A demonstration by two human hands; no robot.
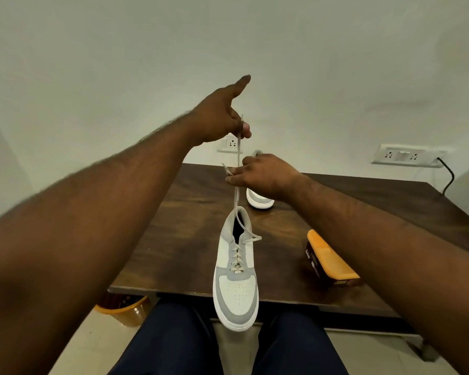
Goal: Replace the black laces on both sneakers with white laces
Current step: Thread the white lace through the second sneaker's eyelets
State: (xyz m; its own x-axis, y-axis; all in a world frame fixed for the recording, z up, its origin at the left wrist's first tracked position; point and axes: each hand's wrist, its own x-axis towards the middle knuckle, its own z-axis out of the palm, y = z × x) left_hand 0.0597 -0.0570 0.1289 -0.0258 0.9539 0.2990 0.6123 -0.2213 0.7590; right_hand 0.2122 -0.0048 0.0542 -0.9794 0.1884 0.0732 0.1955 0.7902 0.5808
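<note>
A white and grey sneaker (234, 277) laced with a white lace (238, 197) hangs toe-down over the near edge of the table. My left hand (222, 115) is raised and pinches the upper end of the lace, index finger pointing away. Below it, my right hand (263, 175) pinches the same lace and its other end. A second sneaker (259, 200) stands on the table behind my right hand, mostly hidden.
The dark wooden table (190, 212) carries a brown box with an orange lid (329, 259) at the right. An orange bin (125, 307) stands on the floor under the table's left corner. Wall sockets (406, 155) and a cable are behind. My legs are below.
</note>
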